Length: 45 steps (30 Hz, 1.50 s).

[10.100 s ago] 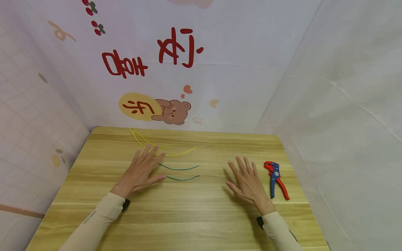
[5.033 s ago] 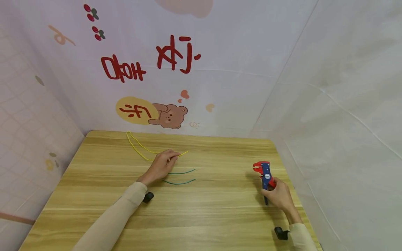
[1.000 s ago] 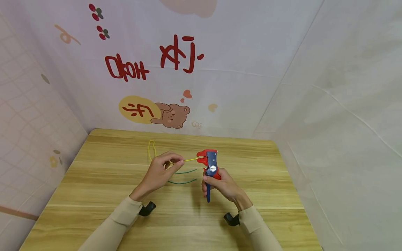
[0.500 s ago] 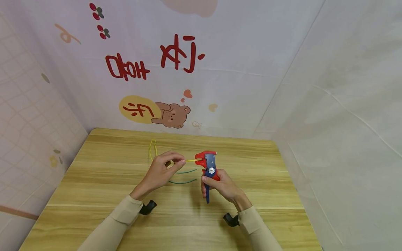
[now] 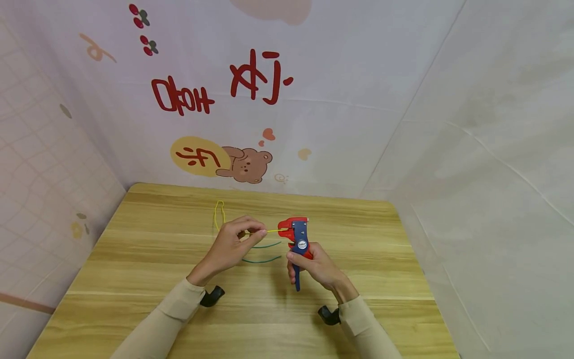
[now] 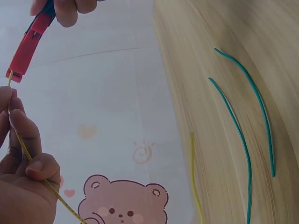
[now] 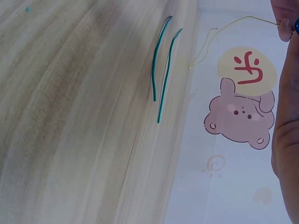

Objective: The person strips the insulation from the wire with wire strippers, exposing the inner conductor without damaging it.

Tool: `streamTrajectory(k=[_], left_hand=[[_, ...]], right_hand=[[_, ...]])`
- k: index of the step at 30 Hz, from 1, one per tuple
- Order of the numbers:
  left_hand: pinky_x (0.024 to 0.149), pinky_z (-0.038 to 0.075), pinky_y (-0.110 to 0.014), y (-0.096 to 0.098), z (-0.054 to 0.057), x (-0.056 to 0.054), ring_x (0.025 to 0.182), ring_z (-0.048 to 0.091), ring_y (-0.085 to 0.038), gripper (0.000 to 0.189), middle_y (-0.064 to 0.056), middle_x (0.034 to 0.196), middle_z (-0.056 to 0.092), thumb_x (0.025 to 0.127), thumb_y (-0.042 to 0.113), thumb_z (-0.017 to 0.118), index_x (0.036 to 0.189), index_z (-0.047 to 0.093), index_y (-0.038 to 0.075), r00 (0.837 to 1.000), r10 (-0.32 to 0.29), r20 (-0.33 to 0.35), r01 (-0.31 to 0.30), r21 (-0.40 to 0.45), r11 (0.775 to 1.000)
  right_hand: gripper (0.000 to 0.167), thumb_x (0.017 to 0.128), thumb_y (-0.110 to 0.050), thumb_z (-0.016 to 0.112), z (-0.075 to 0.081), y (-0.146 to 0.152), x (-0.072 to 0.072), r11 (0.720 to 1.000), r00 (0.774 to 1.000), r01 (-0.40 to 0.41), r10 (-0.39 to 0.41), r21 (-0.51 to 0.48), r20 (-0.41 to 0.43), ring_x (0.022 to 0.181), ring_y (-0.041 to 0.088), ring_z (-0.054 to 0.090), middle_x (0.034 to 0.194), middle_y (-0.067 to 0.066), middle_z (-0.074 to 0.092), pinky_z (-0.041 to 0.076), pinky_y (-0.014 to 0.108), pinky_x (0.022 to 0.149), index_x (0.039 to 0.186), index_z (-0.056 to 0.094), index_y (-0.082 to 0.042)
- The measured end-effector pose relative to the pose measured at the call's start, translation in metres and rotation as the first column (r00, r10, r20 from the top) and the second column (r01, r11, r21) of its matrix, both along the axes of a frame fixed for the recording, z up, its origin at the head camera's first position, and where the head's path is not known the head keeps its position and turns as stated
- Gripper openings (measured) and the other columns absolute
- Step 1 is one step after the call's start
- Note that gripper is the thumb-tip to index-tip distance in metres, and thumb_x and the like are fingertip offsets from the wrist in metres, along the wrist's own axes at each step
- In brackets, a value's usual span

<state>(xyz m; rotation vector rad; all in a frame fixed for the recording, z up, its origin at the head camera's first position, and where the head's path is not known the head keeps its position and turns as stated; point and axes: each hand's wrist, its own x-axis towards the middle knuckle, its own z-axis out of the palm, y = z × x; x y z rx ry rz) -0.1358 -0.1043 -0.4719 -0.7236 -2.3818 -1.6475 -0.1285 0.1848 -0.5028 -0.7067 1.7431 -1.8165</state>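
My left hand pinches a yellow wire between thumb and fingers, close to its end. That end reaches into the red jaws of a red and blue wire stripper. My right hand grips the stripper's handles, with the tool upright above the table and its mouth facing left. In the left wrist view, the wire runs back through the curled fingers, and the red nose of the stripper meets its tip. The rest of the yellow wire loops behind the left hand toward the table's back edge.
Two short green wires lie side by side on the wooden table, partly hidden by the left hand in the head view. A white cloth wall with a printed bear stands behind the table, and more cloth hangs at both sides.
Since the first frame, my left hand has picked up the yellow wire and my right hand has brought the stripper from the right to the middle. Lately the stripper has shifted slightly left over the wire's end.
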Motion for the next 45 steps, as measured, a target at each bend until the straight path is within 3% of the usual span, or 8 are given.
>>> streamTrajectory(k=[16, 24, 29, 33, 39, 45], left_hand=[[0.068, 0.042, -0.022, 0.0026, 0.0008, 0.0, 0.078, 0.056, -0.009, 0.01, 0.004, 0.104, 0.08, 0.108, 0.015, 0.078, 0.11, 0.087, 0.018, 1.0, -0.003, -0.005, 0.003, -0.002, 1.0], [0.07, 0.044, -0.023, 0.0019, 0.0007, -0.0002, 0.08, 0.059, -0.009, 0.01, 0.004, 0.105, 0.08, 0.108, 0.014, 0.078, 0.11, 0.088, 0.018, 1.0, -0.004, 0.001, 0.004, 0.007, 1.0], [0.07, 0.044, -0.024, 0.0018, 0.0008, -0.0001, 0.08, 0.059, -0.009, 0.01, 0.004, 0.105, 0.08, 0.108, 0.015, 0.078, 0.11, 0.088, 0.018, 1.0, -0.001, 0.0, 0.001, -0.002, 1.0], [0.07, 0.044, -0.024, 0.0024, 0.0005, 0.0001, 0.08, 0.059, -0.009, 0.01, 0.004, 0.105, 0.08, 0.108, 0.015, 0.078, 0.11, 0.087, 0.018, 1.0, 0.003, 0.004, -0.003, -0.007, 1.0], [0.071, 0.045, -0.026, 0.0031, 0.0018, 0.0003, 0.08, 0.059, -0.01, 0.009, 0.005, 0.106, 0.08, 0.108, 0.016, 0.078, 0.109, 0.086, 0.019, 1.0, 0.01, 0.017, -0.01, -0.011, 1.0], [0.071, 0.049, -0.039, 0.0041, 0.0026, -0.001, 0.081, 0.059, -0.01, 0.008, 0.005, 0.106, 0.079, 0.108, 0.017, 0.078, 0.109, 0.086, 0.02, 1.0, 0.024, 0.02, -0.023, -0.023, 0.999]], right_hand=[[0.036, 0.12, -0.018, 0.054, 0.0003, 0.0011, 0.0025, 0.999, 0.999, 0.03, -0.03, 0.029, -0.016, 0.068, 0.011, 0.07, 0.076, 0.001, 0.068, 0.064, 0.032, 0.069, 0.102, 0.061, 0.012], [0.037, 0.12, -0.018, 0.055, -0.0007, 0.0005, 0.0015, 0.999, 0.999, 0.038, -0.037, 0.034, -0.033, 0.065, 0.01, 0.068, 0.074, 0.03, 0.057, 0.062, 0.031, 0.064, 0.098, 0.06, 0.011], [0.038, 0.12, -0.019, 0.055, -0.0014, -0.0002, 0.0015, 0.998, 0.998, 0.043, -0.042, 0.04, -0.04, 0.063, 0.01, 0.068, 0.075, 0.036, 0.055, 0.061, 0.031, 0.062, 0.097, 0.06, 0.01], [0.037, 0.119, -0.018, 0.056, -0.0027, -0.0007, 0.0016, 0.997, 0.998, 0.054, -0.052, 0.05, -0.047, 0.063, 0.01, 0.068, 0.072, 0.028, 0.058, 0.061, 0.031, 0.061, 0.096, 0.061, 0.01], [0.036, 0.117, -0.017, 0.061, -0.0041, -0.0022, 0.0019, 0.993, 0.995, 0.083, -0.078, 0.085, -0.059, 0.061, 0.01, 0.069, 0.069, 0.001, 0.067, 0.061, 0.032, 0.061, 0.092, 0.063, 0.008], [0.035, 0.116, -0.018, 0.061, -0.0035, -0.0046, 0.0031, 0.987, 0.992, 0.117, -0.113, 0.106, -0.049, 0.06, 0.011, 0.068, 0.069, -0.003, 0.067, 0.061, 0.032, 0.061, 0.091, 0.063, 0.005]])
